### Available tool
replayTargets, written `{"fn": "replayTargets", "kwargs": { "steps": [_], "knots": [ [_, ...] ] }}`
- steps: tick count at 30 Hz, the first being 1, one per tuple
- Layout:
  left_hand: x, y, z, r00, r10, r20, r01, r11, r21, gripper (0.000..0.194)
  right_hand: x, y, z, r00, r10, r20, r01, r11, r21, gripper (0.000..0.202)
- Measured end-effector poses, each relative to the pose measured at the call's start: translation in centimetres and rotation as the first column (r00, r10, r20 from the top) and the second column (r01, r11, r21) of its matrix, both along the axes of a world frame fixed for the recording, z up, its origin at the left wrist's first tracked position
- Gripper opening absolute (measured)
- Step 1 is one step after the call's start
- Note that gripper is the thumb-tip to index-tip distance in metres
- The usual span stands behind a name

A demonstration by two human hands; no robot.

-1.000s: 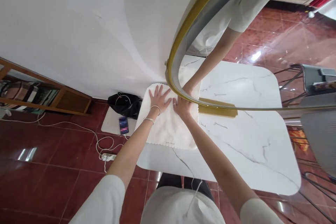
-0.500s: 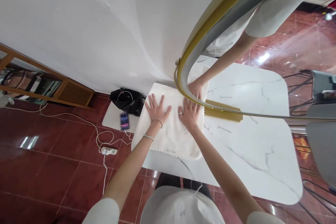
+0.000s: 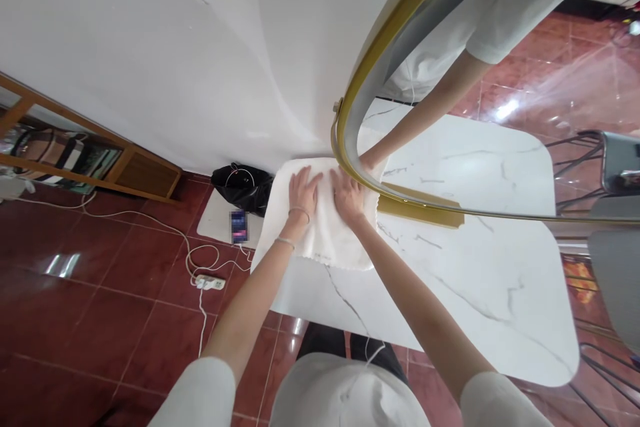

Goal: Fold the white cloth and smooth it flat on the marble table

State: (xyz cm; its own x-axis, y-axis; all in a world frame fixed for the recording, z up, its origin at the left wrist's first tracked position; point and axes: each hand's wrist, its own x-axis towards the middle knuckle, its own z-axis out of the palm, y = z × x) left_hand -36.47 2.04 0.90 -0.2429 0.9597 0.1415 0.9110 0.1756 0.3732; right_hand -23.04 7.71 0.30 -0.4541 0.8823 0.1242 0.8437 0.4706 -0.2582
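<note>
A white cloth (image 3: 336, 240) with a scalloped edge lies on the white marble-patterned table (image 3: 480, 280), with soft folds running between my hands. On its left half rests my left hand (image 3: 303, 197), palm down and open, fingers bent a little and thumb toward the middle. My right hand (image 3: 348, 199) lies open on the right half, its thumb pointing toward the left one. Both hands touch the cloth from above. Part of the cloth's far right corner is hidden behind the mirror's rim.
A gold-framed mirror (image 3: 345, 117) stands over the table, its gold base (image 3: 425, 207) to the right of the cloth. Left of the table are a black bag (image 3: 243, 188), a phone (image 3: 239, 227) and a power strip (image 3: 210, 281) with cables. Chairs stand at the right.
My hands have moved closer together, their spread fingers drawn in. The cloth has bunched slightly, and its near edge has shifted away from me.
</note>
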Motion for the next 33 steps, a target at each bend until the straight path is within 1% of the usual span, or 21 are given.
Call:
{"fn": "replayTargets", "kwargs": {
  "steps": [2,3,5,6,7,8,9,10,13,15,17,19,20,22,23,25,26,29,31,33],
  "knots": [
    [1.1,-4.1,0.0,1.000,-0.020,0.011,0.021,1.000,-0.023,0.043,1.2,-1.7,-0.3,0.995,0.094,-0.025,-0.093,0.995,0.038,0.047],
    [1.7,-6.4,0.0,1.000,-0.002,0.001,0.002,0.999,-0.038,0.043,1.9,-2.5,-0.3,0.992,0.119,-0.033,-0.117,0.992,0.050,0.047],
    [2.8,-10.8,0.1,0.999,0.027,-0.035,-0.029,0.997,-0.076,0.052,2.8,-3.9,-0.3,0.988,0.146,-0.045,-0.143,0.988,0.064,0.045],
    [3.2,-12.6,0.2,0.998,0.033,-0.052,-0.038,0.995,-0.091,0.057,3.1,-4.4,-0.3,0.988,0.146,-0.045,-0.143,0.988,0.060,0.042],
    [3.5,-13.9,0.2,0.997,0.038,-0.067,-0.045,0.994,-0.103,0.061,3.1,-4.7,-0.2,0.989,0.140,-0.042,-0.137,0.989,0.051,0.039],
    [3.7,-14.7,0.2,0.996,0.043,-0.078,-0.052,0.992,-0.112,0.063,2.9,-4.7,-0.1,0.991,0.126,-0.037,-0.125,0.991,0.040,0.039],
    [3.8,-14.9,0.2,0.995,0.046,-0.084,-0.056,0.991,-0.118,0.063,2.4,-4.5,0.0,0.994,0.109,-0.028,-0.108,0.994,0.030,0.043],
    [3.8,-14.7,0.2,0.995,0.050,-0.087,-0.061,0.991,-0.122,0.063,1.8,-4.1,0.0,0.995,0.094,-0.016,-0.094,0.995,0.018,0.049],
    [3.4,-12.2,0.1,0.995,0.062,-0.084,-0.072,0.990,-0.125,0.066,-0.7,-2.0,0.1,0.997,0.071,0.033,-0.070,0.997,-0.036,0.063],
    [2.9,-10.3,0.1,0.995,0.063,-0.073,-0.072,0.989,-0.127,0.067,-2.1,-0.4,0.2,0.997,0.054,0.056,-0.049,0.996,-0.081,0.065],
    [2.3,-9.1,0.2,0.996,0.060,-0.060,-0.068,0.989,-0.130,0.067,-2.9,0.6,0.2,0.998,0.036,0.054,-0.031,0.995,-0.093,0.064],
    [1.8,-8.9,0.3,0.997,0.059,-0.054,-0.066,0.990,-0.127,0.066,-3.3,0.8,0.3,0.999,0.035,0.028,-0.033,0.998,-0.059,0.062],
    [1.7,-9.2,0.3,0.997,0.063,-0.054,-0.069,0.990,-0.125,0.065,-3.2,0.4,0.3,0.999,0.040,0.009,-0.040,0.999,-0.035,0.058],
    [1.5,-10.4,0.4,0.995,0.080,-0.056,-0.087,0.988,-0.126,0.063,-2.8,-1.5,0.4,0.997,0.072,-0.024,-0.072,0.997,-0.006,0.047],
    [1.4,-11.3,0.5,0.994,0.091,-0.058,-0.098,0.987,-0.130,0.062,-2.4,-2.8,0.4,0.994,0.103,-0.036,-0.104,0.995,-0.006,0.043],
    [1.5,-13.6,0.6,0.992,0.111,-0.065,-0.120,0.982,-0.143,0.061,-1.2,-6.4,0.5,0.980,0.193,-0.046,-0.195,0.981,-0.025,0.043],
    [1.7,-14.9,0.6,0.990,0.119,-0.072,-0.129,0.980,-0.151,0.061,-0.3,-8.4,0.6,0.968,0.247,-0.046,-0.248,0.968,-0.031,0.045],
    [2.8,-19.2,0.6,0.984,0.148,-0.102,-0.165,0.969,-0.184,0.060,2.7,-14.6,0.8,0.926,0.377,-0.019,-0.378,0.923,-0.075,0.062],
    [3.9,-22.0,0.7,0.977,0.174,-0.121,-0.196,0.959,-0.204,0.059,4.9,-18.1,1.0,0.907,0.421,-0.007,-0.418,0.900,-0.120,0.069],
    [5.1,-24.1,0.7,0.973,0.192,-0.125,-0.215,0.953,-0.211,0.058,6.8,-20.7,1.2,0.899,0.438,-0.002,-0.433,0.889,-0.150,0.073]
  ]
}}
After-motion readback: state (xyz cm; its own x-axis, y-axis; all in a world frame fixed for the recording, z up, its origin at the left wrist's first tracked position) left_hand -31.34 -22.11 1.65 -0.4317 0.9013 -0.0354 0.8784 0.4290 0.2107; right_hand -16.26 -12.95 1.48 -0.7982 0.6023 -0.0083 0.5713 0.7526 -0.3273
